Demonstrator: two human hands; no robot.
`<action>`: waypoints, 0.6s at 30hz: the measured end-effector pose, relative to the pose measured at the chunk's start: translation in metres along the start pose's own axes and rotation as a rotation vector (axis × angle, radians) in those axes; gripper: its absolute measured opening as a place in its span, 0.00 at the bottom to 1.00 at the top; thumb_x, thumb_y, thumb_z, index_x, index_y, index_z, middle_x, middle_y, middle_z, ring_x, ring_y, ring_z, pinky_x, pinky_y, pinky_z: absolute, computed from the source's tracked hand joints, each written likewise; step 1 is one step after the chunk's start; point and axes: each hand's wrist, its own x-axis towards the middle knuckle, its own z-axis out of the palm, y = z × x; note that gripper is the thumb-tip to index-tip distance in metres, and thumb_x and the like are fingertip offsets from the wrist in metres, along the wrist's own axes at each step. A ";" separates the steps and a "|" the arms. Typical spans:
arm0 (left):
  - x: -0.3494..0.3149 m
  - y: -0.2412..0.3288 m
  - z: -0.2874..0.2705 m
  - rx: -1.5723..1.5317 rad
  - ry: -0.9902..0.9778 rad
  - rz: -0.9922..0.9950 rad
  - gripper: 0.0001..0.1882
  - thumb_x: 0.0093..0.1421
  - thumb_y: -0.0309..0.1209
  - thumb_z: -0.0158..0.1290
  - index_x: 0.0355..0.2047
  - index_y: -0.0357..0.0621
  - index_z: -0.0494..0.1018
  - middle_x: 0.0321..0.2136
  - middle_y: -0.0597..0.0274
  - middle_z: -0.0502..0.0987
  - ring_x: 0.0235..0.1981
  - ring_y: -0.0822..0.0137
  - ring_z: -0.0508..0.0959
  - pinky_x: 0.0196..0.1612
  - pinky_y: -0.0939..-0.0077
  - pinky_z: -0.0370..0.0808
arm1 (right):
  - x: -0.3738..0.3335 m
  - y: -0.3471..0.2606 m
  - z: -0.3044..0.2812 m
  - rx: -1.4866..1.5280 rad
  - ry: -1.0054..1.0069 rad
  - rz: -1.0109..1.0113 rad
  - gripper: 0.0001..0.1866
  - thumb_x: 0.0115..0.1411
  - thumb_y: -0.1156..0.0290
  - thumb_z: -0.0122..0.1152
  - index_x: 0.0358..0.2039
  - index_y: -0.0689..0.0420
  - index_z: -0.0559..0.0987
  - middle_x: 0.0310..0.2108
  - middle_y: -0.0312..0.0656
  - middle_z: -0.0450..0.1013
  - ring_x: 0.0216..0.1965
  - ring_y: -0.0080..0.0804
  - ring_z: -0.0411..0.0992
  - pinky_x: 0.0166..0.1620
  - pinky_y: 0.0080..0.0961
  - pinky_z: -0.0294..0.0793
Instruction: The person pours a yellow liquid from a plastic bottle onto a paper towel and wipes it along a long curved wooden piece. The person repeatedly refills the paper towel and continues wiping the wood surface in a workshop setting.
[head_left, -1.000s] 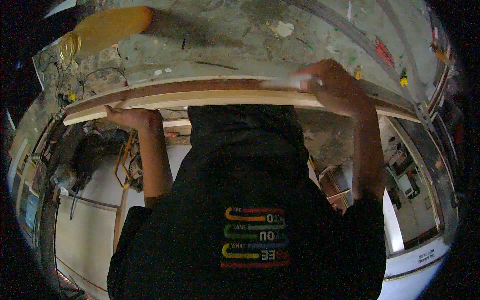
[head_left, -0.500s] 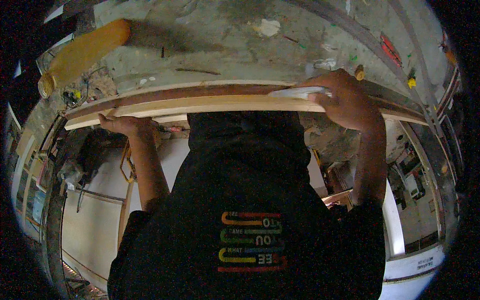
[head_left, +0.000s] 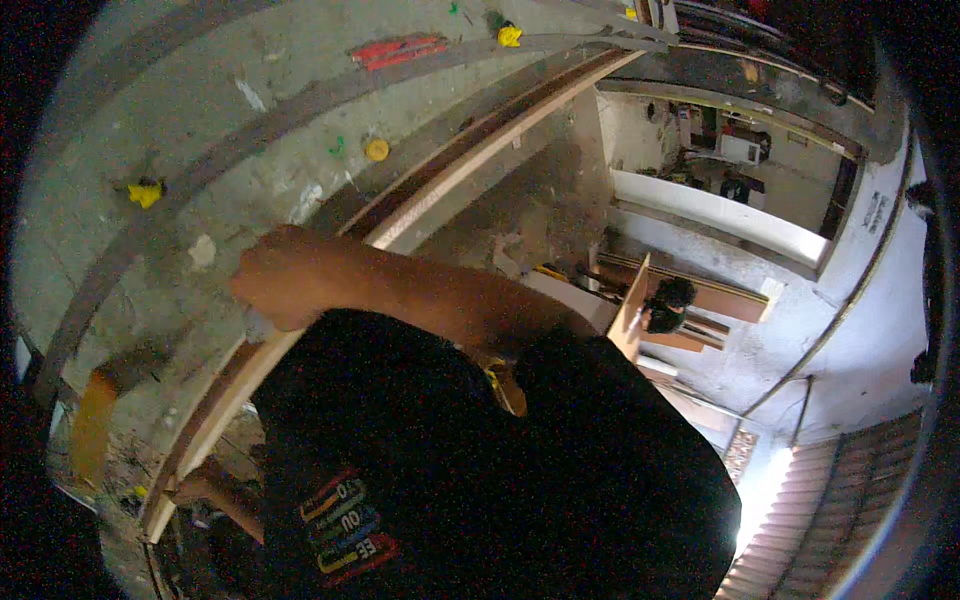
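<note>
Head, right fingers (head_left: 252,284) curled round pale object (head_left: 260,326), left fingers (head_left: 183,488) against plank (head_left: 425,201)

Workshop, woodworking by the look of it: long wood strip (head_left: 440,195) across a grey surface (head_left: 225,120) marked with pale splotches, red streaks (head_left: 400,50) and yellow blobs (head_left: 145,193). Brown boards (head_left: 720,287) near a rough whitish wall (head_left: 810,365), ribbed sheeting (head_left: 850,500) beside a bright gap. Wall opening shows a cluttered space beyond, items too small to ID.
</note>
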 end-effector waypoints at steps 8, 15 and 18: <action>-0.014 0.002 -0.008 -0.009 -0.014 0.006 0.33 0.63 0.58 0.33 0.55 0.44 0.60 0.51 0.50 0.65 0.54 0.49 0.67 0.58 0.46 0.64 | 0.002 0.009 0.020 0.099 0.085 -0.074 0.17 0.45 0.76 0.57 0.38 0.57 0.82 0.35 0.52 0.77 0.37 0.50 0.77 0.41 0.44 0.75; -0.024 -0.003 -0.022 -0.120 0.014 0.059 0.33 0.63 0.57 0.33 0.54 0.42 0.60 0.50 0.50 0.66 0.53 0.48 0.67 0.58 0.46 0.64 | -0.001 0.049 0.005 0.068 0.179 -0.110 0.16 0.49 0.69 0.63 0.40 0.58 0.80 0.37 0.51 0.75 0.43 0.50 0.72 0.47 0.41 0.71; -0.028 -0.010 -0.015 -0.178 0.026 0.060 0.33 0.63 0.57 0.33 0.54 0.42 0.61 0.50 0.50 0.66 0.53 0.48 0.67 0.57 0.45 0.65 | -0.002 0.047 0.010 0.074 0.127 -0.069 0.16 0.50 0.69 0.63 0.41 0.58 0.79 0.40 0.50 0.74 0.47 0.49 0.71 0.50 0.39 0.69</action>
